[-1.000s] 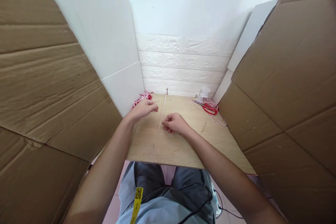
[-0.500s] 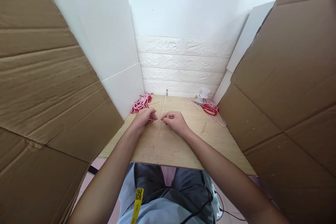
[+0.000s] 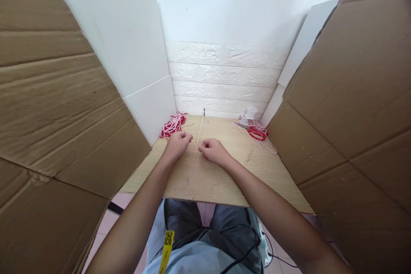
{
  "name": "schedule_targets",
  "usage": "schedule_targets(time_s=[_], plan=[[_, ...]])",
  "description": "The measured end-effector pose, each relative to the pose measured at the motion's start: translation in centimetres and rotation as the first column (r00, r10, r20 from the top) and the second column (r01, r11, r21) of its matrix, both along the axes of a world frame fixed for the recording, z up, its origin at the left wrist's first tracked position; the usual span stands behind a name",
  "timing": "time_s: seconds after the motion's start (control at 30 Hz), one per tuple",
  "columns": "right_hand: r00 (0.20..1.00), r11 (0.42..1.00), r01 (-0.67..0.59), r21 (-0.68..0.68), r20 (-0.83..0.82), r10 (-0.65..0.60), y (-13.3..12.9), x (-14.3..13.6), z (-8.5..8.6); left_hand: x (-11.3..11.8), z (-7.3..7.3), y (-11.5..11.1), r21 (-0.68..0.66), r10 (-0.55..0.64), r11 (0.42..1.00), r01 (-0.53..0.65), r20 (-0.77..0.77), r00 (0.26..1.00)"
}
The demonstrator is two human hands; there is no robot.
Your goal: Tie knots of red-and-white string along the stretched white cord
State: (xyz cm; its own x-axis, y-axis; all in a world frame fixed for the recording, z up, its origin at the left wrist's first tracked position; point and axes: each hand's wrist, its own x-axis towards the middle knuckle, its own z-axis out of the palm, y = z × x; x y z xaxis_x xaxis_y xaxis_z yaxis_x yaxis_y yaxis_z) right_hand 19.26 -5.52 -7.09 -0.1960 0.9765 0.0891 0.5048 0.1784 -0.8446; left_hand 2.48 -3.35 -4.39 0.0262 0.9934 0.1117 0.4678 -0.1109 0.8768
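Note:
A thin whitish cord (image 3: 193,167) runs taut from a small dark hook (image 3: 204,111) at the table's back edge to its front edge. My left hand (image 3: 180,142) is closed just left of the cord, with thumb and fingers pinched together. To the right, my right hand (image 3: 212,150) is also closed, its fingertips close to the cord. A fine thread seems to pass between the two hands across the cord; its ends are hidden inside the fingers.
A heap of red and white cords (image 3: 174,125) lies at the back left. Back right, red-handled scissors (image 3: 257,133) lie on pale cord, with white spools (image 3: 250,113) behind. Cardboard walls (image 3: 64,107) flank the wooden table (image 3: 231,186).
Both hands have closed more tightly. The left hand has turned so its back faces up, and the right has drawn slightly lower. The taut cord stays in place.

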Motion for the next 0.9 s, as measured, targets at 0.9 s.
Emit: schedule_targets(time_s=[0.9], plan=[[0.782,0.97,-0.202,0.135,0.619,0.077,-1.6,-0.1,1.4,-0.6,-0.1,-0.7,0.013,-0.237,0.957,0.289,-0.54,0.808]])
